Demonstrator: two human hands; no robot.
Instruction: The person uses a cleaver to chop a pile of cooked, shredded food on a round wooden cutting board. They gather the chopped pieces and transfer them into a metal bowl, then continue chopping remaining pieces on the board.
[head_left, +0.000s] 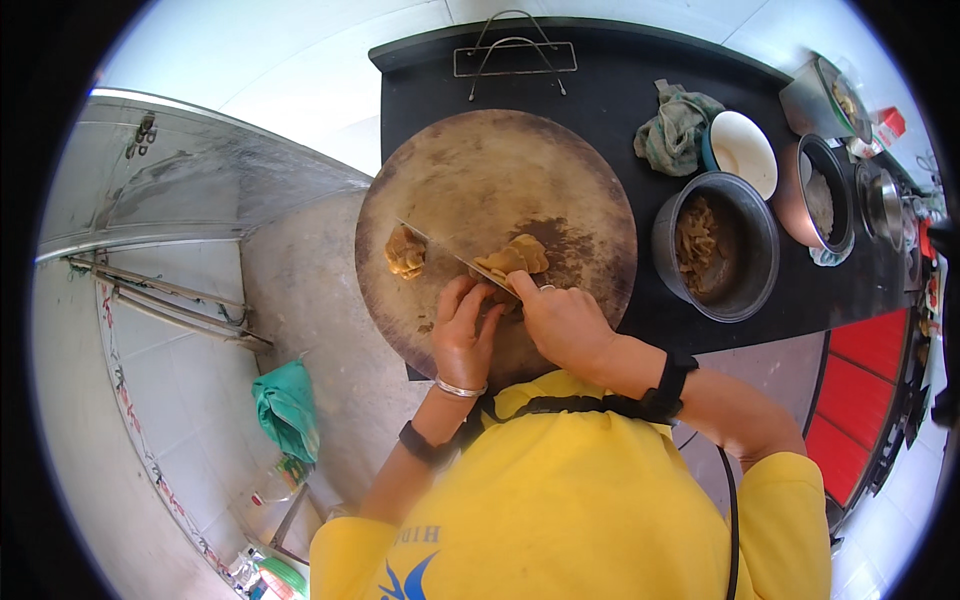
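On a round wooden chopping board (480, 161) lies a small pile of thin brownish-yellow slices (517, 255), of a food I cannot name for certain. My right hand (566, 322) grips a knife (442, 244) whose thin blade points up and to the left, between the slices and my left hand. My left hand (465, 330) is bent over a piece of the same food just below the blade; the fingers mostly hide that piece. Left of the blade tip sits another brownish-yellow lump (405, 253).
Right of the board, a dark metal pot (761, 262) holds brown strips. Behind it are a white-lined bowl (742, 150), a crumpled cloth (679, 131), a copper-coloured pot (791, 195) of white food and a lidded plastic container (810, 101). A wire rack (516, 73) stands behind the board.
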